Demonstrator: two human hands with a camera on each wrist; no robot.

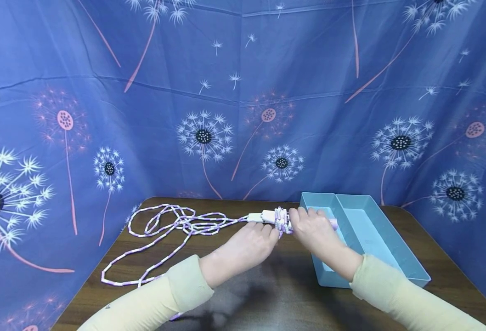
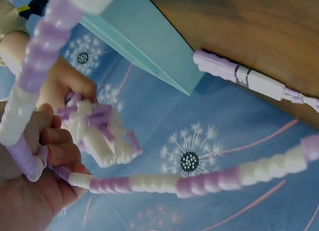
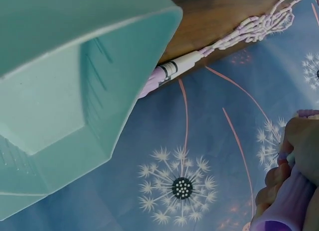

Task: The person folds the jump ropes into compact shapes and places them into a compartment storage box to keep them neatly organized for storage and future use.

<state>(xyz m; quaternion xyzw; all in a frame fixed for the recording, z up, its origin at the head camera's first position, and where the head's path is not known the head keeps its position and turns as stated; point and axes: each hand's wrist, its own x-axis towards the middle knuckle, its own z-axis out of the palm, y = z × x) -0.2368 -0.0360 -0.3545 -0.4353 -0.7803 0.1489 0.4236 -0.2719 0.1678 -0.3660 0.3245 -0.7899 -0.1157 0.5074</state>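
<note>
My right hand (image 1: 315, 232) grips the purple handle (image 3: 286, 201) of a beaded jump rope, its hollow end sticking out of the fist. Purple and white beaded rope (image 2: 94, 121) is bunched round the white end of that handle. Close beside it, my left hand (image 1: 243, 250) pinches a stretch of the rope (image 2: 154, 183) between fingers and thumb. A second purple and white handle (image 2: 249, 79) with black bands lies on the table near the bin. From its white end, loose beaded rope (image 1: 185, 225) spreads in loops over the table's left side.
A light blue two-compartment bin (image 1: 352, 234) stands at the right of the dark wooden table (image 1: 284, 285), just beside my right forearm. Behind the table hangs a blue cloth (image 1: 234, 101) with a dandelion print.
</note>
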